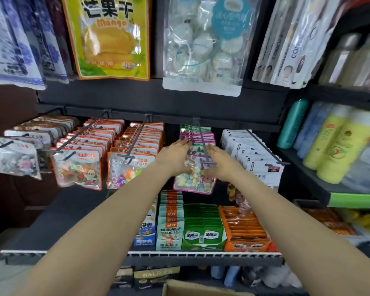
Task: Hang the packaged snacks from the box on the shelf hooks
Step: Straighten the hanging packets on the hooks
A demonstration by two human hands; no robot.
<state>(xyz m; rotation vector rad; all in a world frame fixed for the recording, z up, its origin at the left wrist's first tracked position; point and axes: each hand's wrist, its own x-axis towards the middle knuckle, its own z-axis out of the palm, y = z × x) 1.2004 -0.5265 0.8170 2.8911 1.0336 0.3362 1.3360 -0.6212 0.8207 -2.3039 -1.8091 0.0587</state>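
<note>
A clear, pink-edged snack packet (192, 180) with pastel candies hangs at the front tip of a dark shelf hook (202, 144). Several similar pink and green packets (198, 136) hang behind it on the same hook. My left hand (175, 158) holds the packet's left upper side, fingers reaching toward the packets behind. On the packet's right side, my right hand (219, 165) grips it just beside the hook's tip. The cardboard box (192, 288) shows only its top edge at the bottom of the view.
Neighbouring hooks carry orange-edged packets (79, 167) on the left and white packets (259, 161) on the right. Below is a shelf (201, 256) with green, teal and orange snack boxes. Larger bags hang above, and bottles (338, 146) stand on the right shelf.
</note>
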